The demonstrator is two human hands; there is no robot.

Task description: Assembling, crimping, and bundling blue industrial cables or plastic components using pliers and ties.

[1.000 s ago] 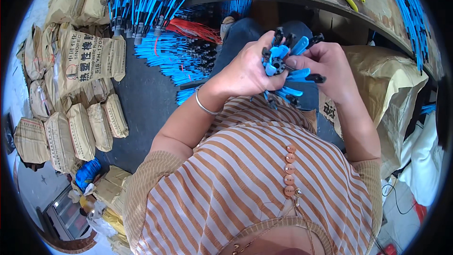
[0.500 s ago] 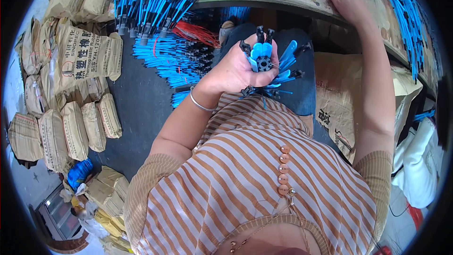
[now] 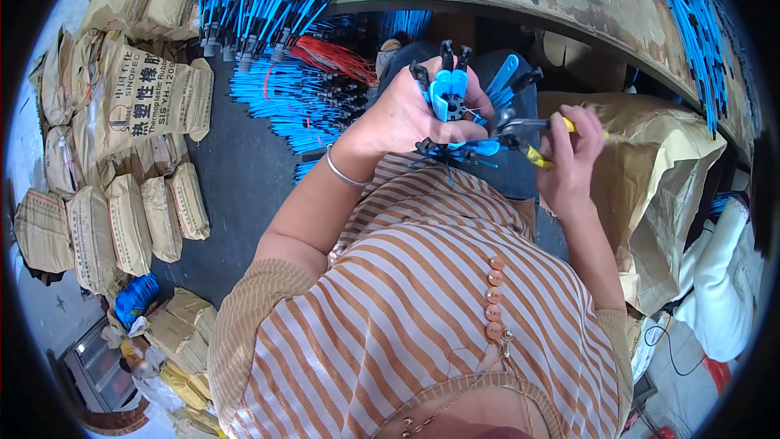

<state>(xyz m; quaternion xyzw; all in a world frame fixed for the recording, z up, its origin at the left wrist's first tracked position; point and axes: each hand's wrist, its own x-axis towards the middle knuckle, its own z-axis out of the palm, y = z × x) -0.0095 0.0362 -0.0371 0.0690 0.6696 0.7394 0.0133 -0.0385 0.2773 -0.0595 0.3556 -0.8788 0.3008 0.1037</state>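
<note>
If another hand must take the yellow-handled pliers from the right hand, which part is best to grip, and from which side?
Probably the yellow handles, approached from the person's right. On the pliers the metal tip points left into the blue and black bundle held by the left hand; the right hand already wraps the handles, so little is free.

A bundle of blue cables with black connector ends (image 3: 455,106) is clutched in the left hand (image 3: 406,118), held up in front of the person's chest. The blue plastic plugs and black tips fan outward from the fist in several directions, some pointing up, some to the right, a few thin wires trailing down. Just to the right, touching the bundle's lower right edge, a pair of yellow-handled cutting pliers (image 3: 532,134) lies level in the right hand (image 3: 573,154), metal jaws toward the cables.
</note>
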